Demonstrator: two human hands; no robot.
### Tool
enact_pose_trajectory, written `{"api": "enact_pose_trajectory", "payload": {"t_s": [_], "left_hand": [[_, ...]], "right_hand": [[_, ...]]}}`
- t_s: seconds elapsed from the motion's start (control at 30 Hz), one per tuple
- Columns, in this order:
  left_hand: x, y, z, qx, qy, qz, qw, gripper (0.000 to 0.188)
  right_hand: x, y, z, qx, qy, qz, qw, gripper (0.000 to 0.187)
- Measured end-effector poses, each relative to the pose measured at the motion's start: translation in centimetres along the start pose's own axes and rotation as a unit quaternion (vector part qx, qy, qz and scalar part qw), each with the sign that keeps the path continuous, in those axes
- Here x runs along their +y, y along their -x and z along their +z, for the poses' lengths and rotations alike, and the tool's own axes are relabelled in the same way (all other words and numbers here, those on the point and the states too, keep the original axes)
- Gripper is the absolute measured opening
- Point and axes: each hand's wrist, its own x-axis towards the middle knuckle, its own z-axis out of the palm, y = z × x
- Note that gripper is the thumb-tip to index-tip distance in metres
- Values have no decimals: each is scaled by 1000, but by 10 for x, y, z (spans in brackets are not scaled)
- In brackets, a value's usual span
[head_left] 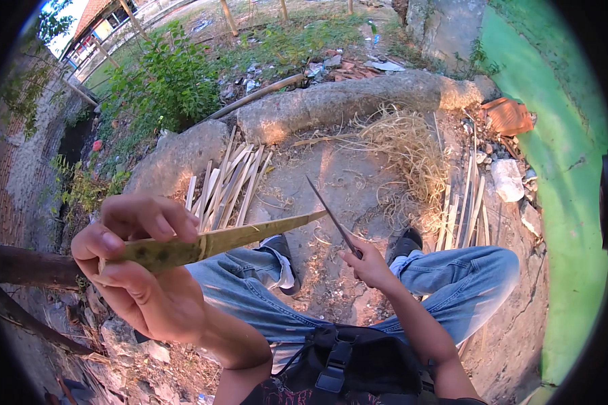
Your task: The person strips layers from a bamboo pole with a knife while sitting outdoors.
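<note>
Fingers point(132, 219) of the left hand point(142, 270) clamp a bamboo strip point(250, 234), its tip jutting past them toward the knife point(331, 212) gripped tight in the right hand point(370, 266). A slipping blade could run along the strip into those fingers.

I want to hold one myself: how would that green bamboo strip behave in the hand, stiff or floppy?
Probably stiff: the bamboo strip juts straight out from the left hand without sagging. Likely light, since a few fingers carry it. Its tip near the knife blade in the right hand tapers thin, so it may flex or splinter.
</note>
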Motion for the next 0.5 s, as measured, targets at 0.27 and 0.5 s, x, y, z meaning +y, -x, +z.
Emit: {"api": "enact_pose_trajectory", "payload": {"t_s": [0.27, 0.5], "left_hand": [[-2, -5, -11, 27, 200, -55, 978, 39], [6, -2, -7, -6, 233, -75, 970, 31]], "right_hand": [[-35, 17, 23, -26, -101, -39, 994, 50], [-118, 61, 39, -106, 16, -226, 968, 42]]}}
